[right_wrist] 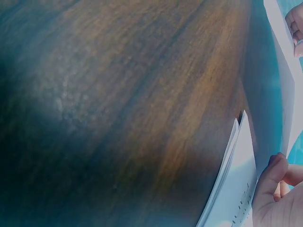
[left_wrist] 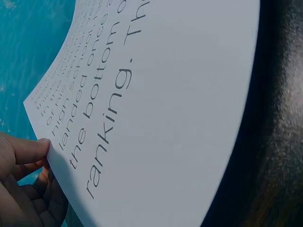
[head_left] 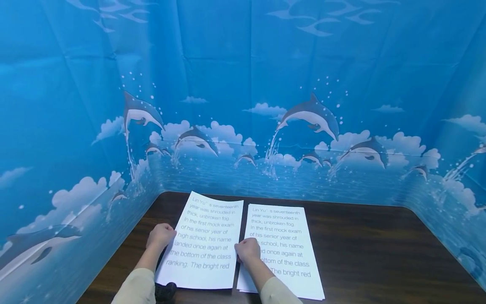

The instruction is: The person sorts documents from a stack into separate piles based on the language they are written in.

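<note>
A printed sheet of paper [head_left: 203,240] is held up off the table, slightly bowed. My left hand [head_left: 161,235] pinches its left edge between thumb and curled fingers, which the left wrist view shows close up on the paper [left_wrist: 161,132]. At the opposite edge, my right hand [head_left: 248,250] pinches the same sheet; the right wrist view catches its thumb and fingers [right_wrist: 270,182] there. Beneath the right forearm lies a stack of printed sheets [head_left: 290,249] bearing the same text. Loose corners of that stack [right_wrist: 236,189] stand a little apart.
A dark wood-grain table [head_left: 364,253] extends to the right. A blue curtain [head_left: 228,177] printed with dolphins encloses its left, far and right sides. A small black object [head_left: 166,291], its kind unclear, sits by the left sleeve at the front.
</note>
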Motion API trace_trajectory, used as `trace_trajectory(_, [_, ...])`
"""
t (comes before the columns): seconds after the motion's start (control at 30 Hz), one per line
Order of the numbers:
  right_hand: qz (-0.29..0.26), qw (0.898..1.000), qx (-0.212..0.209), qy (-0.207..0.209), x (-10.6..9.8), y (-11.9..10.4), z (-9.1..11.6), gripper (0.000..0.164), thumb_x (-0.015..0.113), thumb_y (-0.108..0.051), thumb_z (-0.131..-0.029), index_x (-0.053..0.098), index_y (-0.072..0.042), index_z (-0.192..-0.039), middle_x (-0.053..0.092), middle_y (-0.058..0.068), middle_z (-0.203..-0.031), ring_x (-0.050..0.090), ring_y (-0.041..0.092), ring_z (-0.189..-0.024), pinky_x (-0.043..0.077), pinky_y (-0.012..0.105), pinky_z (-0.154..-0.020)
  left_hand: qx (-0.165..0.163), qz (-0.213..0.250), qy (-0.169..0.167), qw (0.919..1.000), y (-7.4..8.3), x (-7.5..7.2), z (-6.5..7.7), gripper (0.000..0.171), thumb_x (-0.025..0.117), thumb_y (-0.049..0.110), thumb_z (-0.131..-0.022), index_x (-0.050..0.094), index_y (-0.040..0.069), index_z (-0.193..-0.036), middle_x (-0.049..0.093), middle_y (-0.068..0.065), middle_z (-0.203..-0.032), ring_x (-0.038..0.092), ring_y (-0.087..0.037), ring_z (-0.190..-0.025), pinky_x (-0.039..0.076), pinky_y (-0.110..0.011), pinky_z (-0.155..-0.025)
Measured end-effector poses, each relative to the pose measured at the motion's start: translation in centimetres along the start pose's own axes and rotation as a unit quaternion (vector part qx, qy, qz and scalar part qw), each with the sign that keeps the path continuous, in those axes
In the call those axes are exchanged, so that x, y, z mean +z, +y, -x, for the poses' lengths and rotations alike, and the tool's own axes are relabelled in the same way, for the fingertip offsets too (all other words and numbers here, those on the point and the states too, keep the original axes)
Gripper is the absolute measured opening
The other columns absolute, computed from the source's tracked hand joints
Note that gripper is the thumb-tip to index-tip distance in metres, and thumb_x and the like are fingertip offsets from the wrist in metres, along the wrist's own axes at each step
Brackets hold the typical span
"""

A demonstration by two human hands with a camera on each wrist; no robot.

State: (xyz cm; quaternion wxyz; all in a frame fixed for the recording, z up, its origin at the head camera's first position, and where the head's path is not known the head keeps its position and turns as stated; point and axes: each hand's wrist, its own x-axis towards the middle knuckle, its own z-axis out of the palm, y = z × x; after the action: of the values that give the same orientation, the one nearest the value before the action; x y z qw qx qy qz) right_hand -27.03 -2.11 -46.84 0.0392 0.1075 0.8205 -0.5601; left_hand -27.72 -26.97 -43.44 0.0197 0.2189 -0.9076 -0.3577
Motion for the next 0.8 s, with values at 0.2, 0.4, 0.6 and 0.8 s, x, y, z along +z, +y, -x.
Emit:
trace_trajectory(0.2, [-0.001, 1.000, -0.005, -0.001, -0.08, 0.07, 0.19, 0.011, 0.057, -0.004, -0.075, 0.056, -0.004, -0.063, 0.050, 0.006, -0.056, 0.049, 0.013, -0.042, 0.040, 0.020, -0.039, 0.015, -0.008, 0.004, 0.9998, -0.05, 0.26, -0.02, 0.013, 0.051, 0.011, -0.082, 0.054, 0.000, -0.078, 0.052, -0.012, -0.071, 0.048, -0.025, -0.067, 0.033, -0.038, -0.058])
trace_trajectory(0.4, [-0.001, 1.000, -0.011, -0.002, -0.08, -0.03, 0.24, 0.011, 0.057, -0.004, -0.075, 0.056, -0.004, -0.064, 0.050, 0.007, -0.057, 0.050, 0.013, -0.042, 0.041, 0.020, -0.039, 0.025, -0.016, 0.011, 0.9995, -0.04, 0.34, -0.01, 0.013, 0.051, 0.011, -0.082, 0.054, 0.000, -0.075, 0.051, -0.012, -0.069, 0.048, -0.026, -0.065, 0.032, -0.038, -0.057])
trace_trajectory(0.6, [0.004, 1.000, -0.006, -0.011, -0.04, -0.10, 0.24, 0.012, 0.058, -0.005, -0.076, 0.056, -0.004, -0.063, 0.050, 0.007, -0.059, 0.051, 0.013, -0.044, 0.041, 0.019, -0.041, 0.019, -0.028, 0.013, 0.9993, -0.14, 0.64, 0.07, 0.012, 0.050, 0.010, -0.082, 0.053, 0.001, -0.075, 0.050, -0.012, -0.068, 0.047, -0.026, -0.065, 0.032, -0.037, -0.057])
trace_trajectory(0.8, [0.011, 1.000, -0.005, -0.020, -0.23, -0.24, 0.33, 0.012, 0.058, -0.006, -0.077, 0.057, -0.003, -0.065, 0.050, 0.007, -0.060, 0.052, 0.012, -0.046, 0.043, 0.020, -0.042, 0.021, -0.038, 0.029, 0.9986, -0.14, 0.88, 0.13, 0.012, 0.050, 0.009, -0.081, 0.053, 0.001, -0.073, 0.050, -0.011, -0.066, 0.047, -0.025, -0.063, 0.033, -0.036, -0.056])
